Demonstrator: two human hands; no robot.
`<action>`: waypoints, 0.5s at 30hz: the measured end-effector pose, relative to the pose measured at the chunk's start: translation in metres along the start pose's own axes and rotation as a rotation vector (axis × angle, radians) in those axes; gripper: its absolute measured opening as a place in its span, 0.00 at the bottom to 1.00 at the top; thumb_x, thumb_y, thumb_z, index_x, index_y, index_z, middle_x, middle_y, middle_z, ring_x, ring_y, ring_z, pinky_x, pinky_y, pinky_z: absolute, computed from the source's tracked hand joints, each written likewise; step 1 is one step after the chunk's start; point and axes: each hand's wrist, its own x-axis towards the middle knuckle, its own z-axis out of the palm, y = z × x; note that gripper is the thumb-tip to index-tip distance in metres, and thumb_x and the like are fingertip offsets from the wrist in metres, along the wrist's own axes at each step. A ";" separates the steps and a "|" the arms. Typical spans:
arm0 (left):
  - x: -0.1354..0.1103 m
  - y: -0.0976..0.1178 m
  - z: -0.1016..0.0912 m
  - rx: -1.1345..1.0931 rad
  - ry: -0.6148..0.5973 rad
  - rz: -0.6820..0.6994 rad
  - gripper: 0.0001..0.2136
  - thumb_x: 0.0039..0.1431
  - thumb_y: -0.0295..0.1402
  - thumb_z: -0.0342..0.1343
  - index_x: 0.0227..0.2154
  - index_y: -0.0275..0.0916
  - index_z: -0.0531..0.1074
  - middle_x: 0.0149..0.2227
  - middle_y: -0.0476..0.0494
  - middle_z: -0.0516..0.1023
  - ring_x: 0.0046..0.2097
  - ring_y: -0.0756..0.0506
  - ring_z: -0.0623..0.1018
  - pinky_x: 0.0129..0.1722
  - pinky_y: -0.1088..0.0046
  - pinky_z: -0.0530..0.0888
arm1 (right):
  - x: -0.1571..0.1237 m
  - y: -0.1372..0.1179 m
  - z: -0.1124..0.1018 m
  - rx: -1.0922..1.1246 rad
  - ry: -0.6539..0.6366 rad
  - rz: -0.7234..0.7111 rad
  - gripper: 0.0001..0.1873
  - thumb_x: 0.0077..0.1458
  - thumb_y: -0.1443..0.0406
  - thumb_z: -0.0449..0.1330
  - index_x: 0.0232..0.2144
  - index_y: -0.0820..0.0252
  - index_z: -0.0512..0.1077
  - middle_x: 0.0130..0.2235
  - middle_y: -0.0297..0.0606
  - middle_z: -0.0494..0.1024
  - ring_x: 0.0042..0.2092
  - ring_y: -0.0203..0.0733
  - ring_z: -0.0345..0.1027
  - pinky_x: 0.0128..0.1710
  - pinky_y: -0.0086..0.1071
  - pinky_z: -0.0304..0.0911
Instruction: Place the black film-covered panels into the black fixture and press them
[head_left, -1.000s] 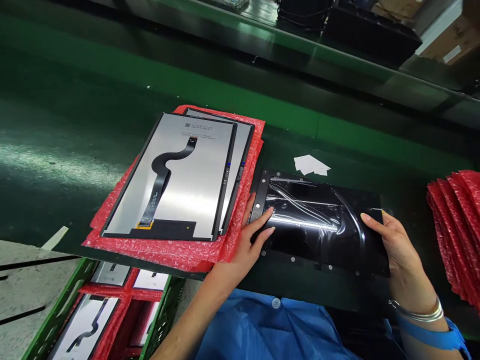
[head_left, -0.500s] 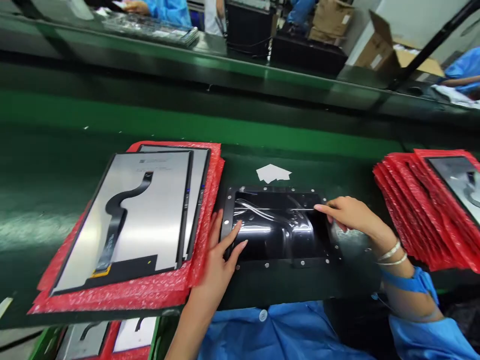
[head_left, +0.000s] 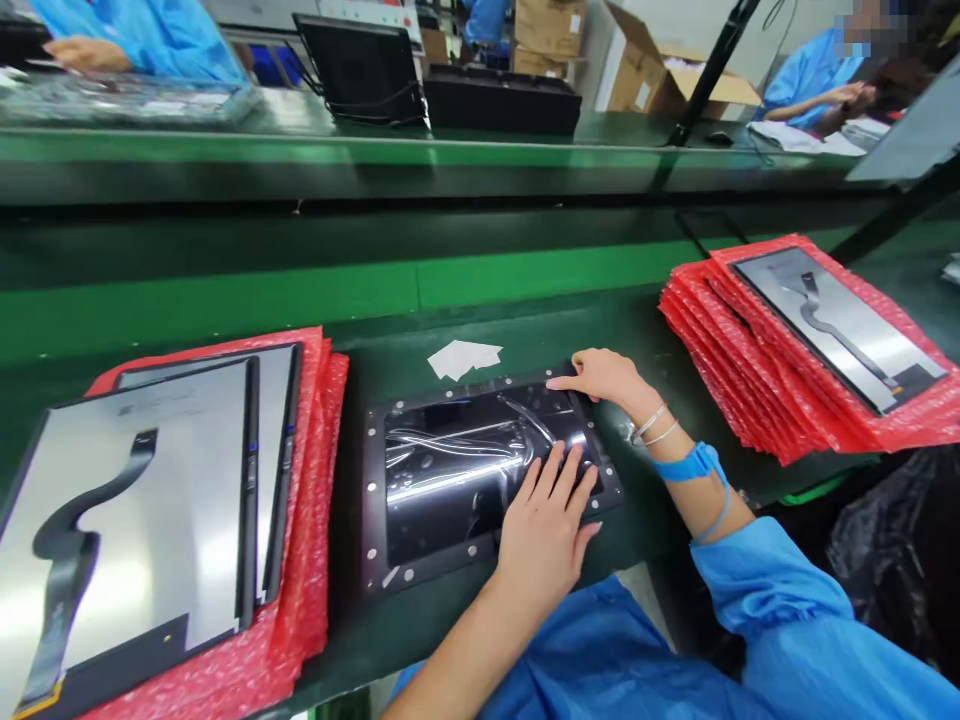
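On the green counter [head_left: 525, 275], seen from the head camera: lying flat in the middle, close to the near edge, a glossy black panel [head_left: 457, 470] with a raised, shiny centre and a rim dotted with small studs. Left hand [head_left: 544, 525] resting open and flat on the panel's near right part, fingers [head_left: 559, 470] spread over the gloss, gripping nothing. Right hand [head_left: 604, 375] lying at the far right corner, loosely curled, fingertips touching the rim, not closed round anything.

Judging the step as steadying or seating the panel: pressing evenly with flat fingers, keeping pressure on the rim rather than on the shiny centre, avoiding smears, and keeping the blue wrist strap [head_left: 694, 465] and its cord off the surface.

Lying just beyond the panel, some white paper scraps [head_left: 465, 358]. Sitting to the left, nearly touching, silver display panels [head_left: 150, 480] with dark flex cables on red bubble wrap [head_left: 311, 520]. Sitting to the right, somewhat apart, another red bubble-wrap stack [head_left: 720, 350] carrying one display [head_left: 836, 325]. Leaving little room on the left for sliding the panel sideways. Working beyond a far shelf, other people in blue coats
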 end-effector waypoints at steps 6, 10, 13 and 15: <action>0.005 -0.005 -0.009 0.016 -0.004 0.032 0.20 0.64 0.37 0.50 0.56 0.36 0.70 0.62 0.35 0.66 0.64 0.33 0.64 0.59 0.52 0.67 | 0.000 -0.002 -0.001 0.033 0.014 0.010 0.22 0.53 0.45 0.62 0.25 0.57 0.71 0.24 0.38 0.76 0.38 0.48 0.73 0.34 0.32 0.57; 0.019 -0.035 -0.026 0.013 0.079 -0.011 0.18 0.65 0.37 0.47 0.53 0.40 0.72 0.57 0.37 0.73 0.56 0.38 0.73 0.55 0.55 0.70 | -0.009 0.002 0.006 0.121 0.132 0.002 0.21 0.53 0.45 0.62 0.25 0.57 0.71 0.32 0.40 0.79 0.39 0.46 0.72 0.32 0.31 0.56; 0.028 -0.064 -0.038 0.172 0.223 -0.293 0.21 0.64 0.38 0.46 0.56 0.33 0.69 0.55 0.29 0.73 0.55 0.32 0.72 0.55 0.49 0.66 | -0.015 0.008 0.013 0.228 0.235 0.034 0.20 0.61 0.49 0.56 0.26 0.56 0.70 0.32 0.38 0.79 0.37 0.44 0.72 0.30 0.30 0.53; 0.033 -0.079 -0.041 0.216 0.246 -0.376 0.22 0.63 0.38 0.47 0.55 0.29 0.69 0.50 0.27 0.76 0.54 0.31 0.72 0.57 0.47 0.63 | -0.016 0.012 0.017 0.311 0.287 0.056 0.17 0.63 0.53 0.54 0.27 0.56 0.69 0.31 0.36 0.78 0.36 0.43 0.71 0.29 0.30 0.51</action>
